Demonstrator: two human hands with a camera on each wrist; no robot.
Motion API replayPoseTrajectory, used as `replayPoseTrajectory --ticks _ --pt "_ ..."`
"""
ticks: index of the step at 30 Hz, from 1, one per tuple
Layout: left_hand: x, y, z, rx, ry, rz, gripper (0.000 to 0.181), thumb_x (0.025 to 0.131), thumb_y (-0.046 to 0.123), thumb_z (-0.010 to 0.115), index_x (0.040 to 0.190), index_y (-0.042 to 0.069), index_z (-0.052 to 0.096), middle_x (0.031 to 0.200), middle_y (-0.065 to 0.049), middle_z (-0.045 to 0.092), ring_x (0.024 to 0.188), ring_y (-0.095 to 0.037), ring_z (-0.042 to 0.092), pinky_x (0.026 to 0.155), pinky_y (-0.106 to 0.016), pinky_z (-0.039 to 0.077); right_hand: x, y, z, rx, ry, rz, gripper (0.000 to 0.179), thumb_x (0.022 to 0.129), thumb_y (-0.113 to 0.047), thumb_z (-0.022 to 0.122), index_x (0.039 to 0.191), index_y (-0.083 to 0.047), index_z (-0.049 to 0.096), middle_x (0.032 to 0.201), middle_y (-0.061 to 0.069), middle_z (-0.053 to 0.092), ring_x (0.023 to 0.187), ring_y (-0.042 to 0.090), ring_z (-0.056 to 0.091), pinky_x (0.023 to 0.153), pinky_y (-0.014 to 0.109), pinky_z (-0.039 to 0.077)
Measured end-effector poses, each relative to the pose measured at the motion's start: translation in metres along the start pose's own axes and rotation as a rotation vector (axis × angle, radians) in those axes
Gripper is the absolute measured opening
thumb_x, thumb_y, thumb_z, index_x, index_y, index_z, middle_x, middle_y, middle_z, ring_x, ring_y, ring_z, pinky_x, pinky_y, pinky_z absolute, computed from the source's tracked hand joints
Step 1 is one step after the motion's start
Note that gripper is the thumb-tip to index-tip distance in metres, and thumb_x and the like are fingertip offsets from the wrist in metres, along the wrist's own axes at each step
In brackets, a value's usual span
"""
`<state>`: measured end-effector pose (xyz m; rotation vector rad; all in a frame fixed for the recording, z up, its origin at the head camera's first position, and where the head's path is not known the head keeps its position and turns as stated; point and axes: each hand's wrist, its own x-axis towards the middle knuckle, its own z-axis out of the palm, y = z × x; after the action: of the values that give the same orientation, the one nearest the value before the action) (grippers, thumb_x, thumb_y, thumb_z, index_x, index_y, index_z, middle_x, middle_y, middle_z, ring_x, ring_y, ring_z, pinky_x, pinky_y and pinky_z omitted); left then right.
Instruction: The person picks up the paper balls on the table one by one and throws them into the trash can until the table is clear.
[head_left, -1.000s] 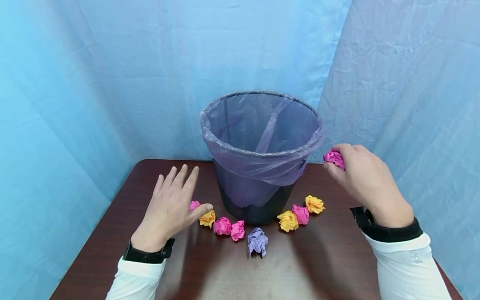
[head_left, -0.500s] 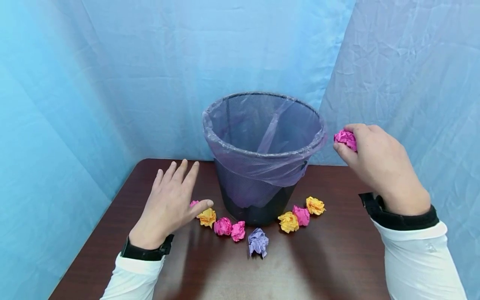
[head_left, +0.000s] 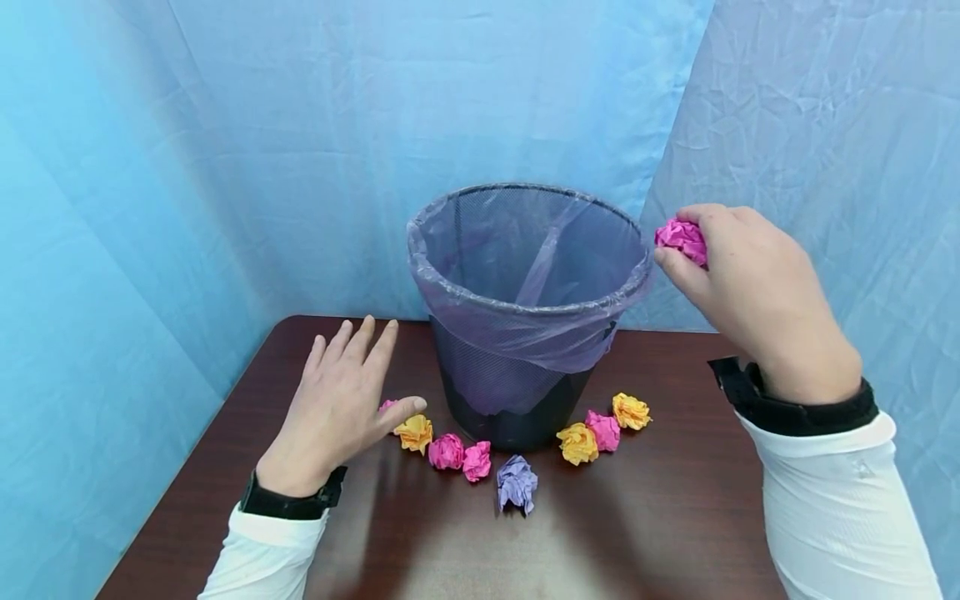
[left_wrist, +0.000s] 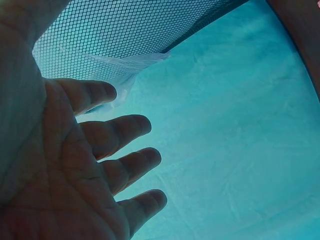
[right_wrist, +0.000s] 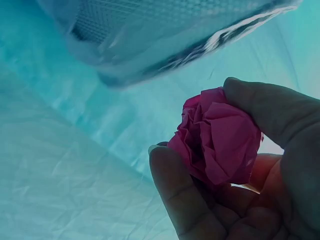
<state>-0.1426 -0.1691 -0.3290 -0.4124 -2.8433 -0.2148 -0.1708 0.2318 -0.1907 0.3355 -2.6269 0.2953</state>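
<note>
Between thumb and fingers my right hand (head_left: 765, 292) pinches a crumpled pink paper ball (head_left: 682, 241), held up just right of the bin's rim. The right wrist view shows the same pink paper ball (right_wrist: 217, 137) close up, below the lined rim. A black mesh wastebasket (head_left: 517, 310) with a translucent purple bag folded over its rim stands at the table's back. My left hand (head_left: 330, 408) is spread palm down left of the bin, holding nothing; its fingers (left_wrist: 130, 167) appear apart in the left wrist view. It partly hides a pink ball (head_left: 387, 406) near its thumb.
On the brown table (head_left: 660, 517), a yellow ball (head_left: 414, 433), two pink balls (head_left: 447, 452) and a purple ball (head_left: 516, 485) lie before the bin. Right of it are two yellow balls (head_left: 578, 444) and a pink one (head_left: 602, 430). Blue cloth (head_left: 300, 150) hangs behind.
My right hand has risen with the pink paper ball, going slightly right and then back left, from below the bin's rim to rim height. My left hand has barely moved.
</note>
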Motion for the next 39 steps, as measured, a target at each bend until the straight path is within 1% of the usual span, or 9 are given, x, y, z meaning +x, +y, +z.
replayPoseTrajectory --ticks 5,12,18,22,30,39 --pt "-0.001 0.0 0.001 0.0 0.0 -0.003 0.103 0.086 0.067 0.074 0.162 0.007 0.037 0.164 -0.026 0.037 0.152 -0.051 0.031 0.121 -0.071 0.02 0.005 -0.013 0.002 -0.003 -0.027 -0.02 0.046 0.101 -0.031 0.066 0.137 -0.002 0.062 0.118 0.024 0.065 0.107 0.042 0.058 0.075 0.063 0.055" --pt "-0.003 -0.001 0.003 -0.012 -0.01 -0.012 0.103 0.087 0.067 0.073 0.162 0.008 0.036 0.165 -0.026 0.036 0.153 -0.05 0.028 0.122 -0.071 0.019 0.01 -0.023 0.01 -0.014 -0.036 -0.037 0.051 0.099 -0.035 0.07 0.139 -0.003 0.062 0.116 0.023 0.068 0.098 0.039 0.063 0.07 0.06 0.058" --pt "-0.004 -0.002 0.003 -0.014 -0.025 -0.023 0.103 0.087 0.066 0.073 0.163 0.008 0.035 0.166 -0.025 0.034 0.154 -0.05 0.027 0.122 -0.07 0.018 0.013 -0.027 0.015 -0.012 -0.046 -0.059 0.051 0.099 -0.037 0.069 0.138 -0.004 0.062 0.11 0.021 0.069 0.092 0.037 0.065 0.066 0.056 0.056" --pt "-0.005 -0.003 0.003 -0.012 -0.032 -0.031 0.103 0.086 0.066 0.074 0.163 0.008 0.035 0.166 -0.025 0.034 0.154 -0.05 0.027 0.122 -0.071 0.018 0.015 -0.029 0.018 -0.011 -0.033 -0.075 0.052 0.099 -0.038 0.069 0.137 -0.004 0.062 0.108 0.021 0.07 0.09 0.037 0.066 0.065 0.056 0.056" --pt "-0.007 -0.003 0.004 -0.014 -0.028 -0.032 0.102 0.086 0.066 0.074 0.163 0.009 0.036 0.166 -0.025 0.035 0.154 -0.05 0.028 0.122 -0.071 0.018 0.015 -0.032 0.021 -0.019 -0.029 -0.084 0.054 0.1 -0.043 0.067 0.138 -0.006 0.061 0.103 0.021 0.071 0.085 0.037 0.067 0.06 0.055 0.055" --pt "-0.009 -0.004 0.005 0.001 -0.017 -0.021 0.101 0.087 0.066 0.074 0.162 0.009 0.037 0.164 -0.026 0.037 0.152 -0.051 0.032 0.121 -0.071 0.02 0.014 -0.034 0.022 -0.01 -0.044 -0.087 0.053 0.1 -0.043 0.066 0.138 -0.006 0.061 0.102 0.02 0.072 0.084 0.035 0.067 0.06 0.054 0.056"
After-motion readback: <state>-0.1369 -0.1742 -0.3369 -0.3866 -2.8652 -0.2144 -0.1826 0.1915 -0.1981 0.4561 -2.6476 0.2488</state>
